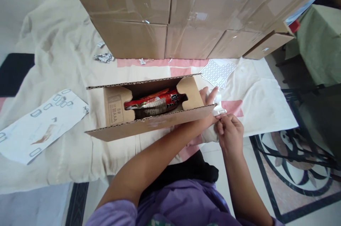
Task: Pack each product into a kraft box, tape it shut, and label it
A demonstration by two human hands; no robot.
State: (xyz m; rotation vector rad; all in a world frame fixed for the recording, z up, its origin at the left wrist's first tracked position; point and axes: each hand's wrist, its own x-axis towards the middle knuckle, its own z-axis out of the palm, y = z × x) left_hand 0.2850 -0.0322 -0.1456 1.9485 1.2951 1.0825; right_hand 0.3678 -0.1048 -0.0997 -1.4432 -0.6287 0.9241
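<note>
An open cardboard box [114, 107] stands on the cloth-covered table, its long flaps up. Inside lies a red packet [170, 98] with dark and white printing. At the box's right end is my left hand [209, 100], fingers apart and partly hidden behind the flap, with a small white roll of labels [217, 102] beside it. My right hand [230, 128] pinches the edge of a white label strip [220, 111] between thumb and fingers, close to my left wrist.
Taped cardboard boxes [194, 16] are stacked along the back. Sheets of printed paper lie at the left [45, 123] and the back right [218, 71]. Crumpled scraps [104, 58] sit near the stack. A dark flat object [16, 73] is at far left.
</note>
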